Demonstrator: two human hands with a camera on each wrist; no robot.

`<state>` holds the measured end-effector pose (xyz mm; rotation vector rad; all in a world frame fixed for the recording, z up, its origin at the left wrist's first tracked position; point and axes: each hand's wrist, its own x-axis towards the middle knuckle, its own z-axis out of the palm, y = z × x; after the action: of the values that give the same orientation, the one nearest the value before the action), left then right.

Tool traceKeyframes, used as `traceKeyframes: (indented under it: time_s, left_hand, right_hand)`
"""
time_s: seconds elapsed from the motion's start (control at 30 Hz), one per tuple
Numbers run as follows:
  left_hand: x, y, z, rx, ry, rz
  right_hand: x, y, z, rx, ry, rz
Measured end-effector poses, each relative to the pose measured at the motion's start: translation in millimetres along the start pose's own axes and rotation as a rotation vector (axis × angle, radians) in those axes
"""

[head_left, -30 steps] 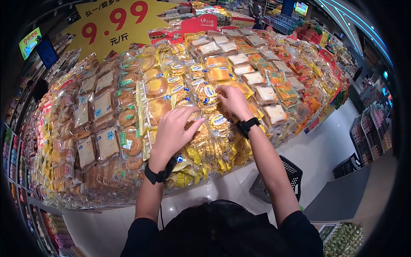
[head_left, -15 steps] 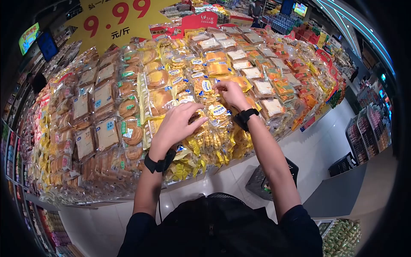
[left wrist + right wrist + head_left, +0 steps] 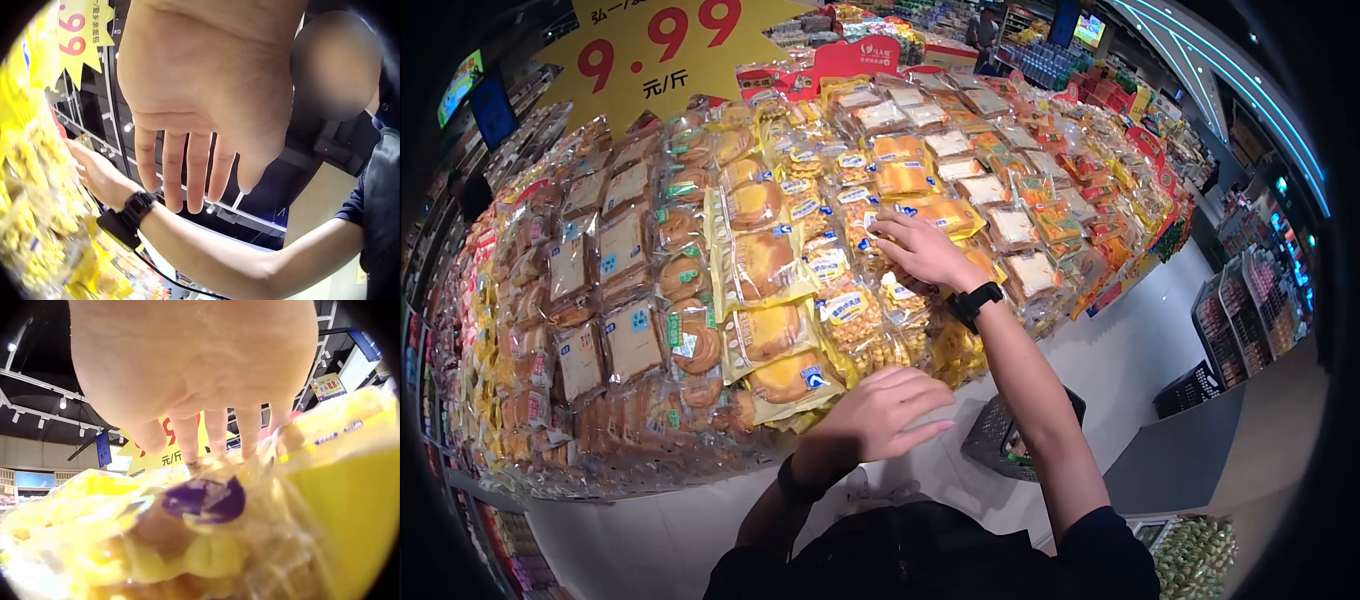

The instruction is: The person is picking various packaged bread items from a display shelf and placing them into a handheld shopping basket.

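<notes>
Yellow sign (image 3: 662, 60), one; two hands: right (image 3: 922, 252) at bagged pastries (image 3: 856, 214), left (image 3: 882, 414) apart.

Can't see the top of the yellow starburst-shaped sign (image 3: 675, 55), cut off by the head view's upper edge, or all of the black plastic basket (image 3: 992, 440) (partly behind the bare right forearm (image 3: 1040, 405)); can't read the blurred purple oval print (image 3: 205, 500) on the clear crinkled plastic wrapper (image 3: 275, 540)

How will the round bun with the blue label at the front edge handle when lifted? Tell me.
The bun looks puffy, so it's probably light for its size and easily squashed. Its glossy wrapper may crinkle and slip. Lying broad side up, it seems unlikely to roll.
</notes>
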<state>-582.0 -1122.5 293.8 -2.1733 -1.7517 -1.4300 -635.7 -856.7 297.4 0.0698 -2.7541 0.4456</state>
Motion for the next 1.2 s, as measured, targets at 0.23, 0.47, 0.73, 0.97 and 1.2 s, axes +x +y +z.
traceKeyframes:
  time_s: [0.23,0.47,0.73,0.97,1.2]
  left_hand:
    - [-6,1,115,-0.284,-0.157,-0.008]
    - [-48,-43,301,-0.181,-0.654,-0.106]
    - [-4,7,503,-0.193,-1.025,-0.107]
    - [20,21,626,0.008,-0.845,-0.082]
    - [36,12,671,-0.01,-0.965,-0.198]
  right_hand:
    - [-120,-26,-30,0.076,0.275,-0.054]
    - [-373,23,-26,0.24,0.531,0.221]
    - [-724,122,12,0.202,0.525,1.227]
    - [-813,156,29,0.237,0.546,1.391]
    - [-830,181,26,0.319,0.383,1.413]
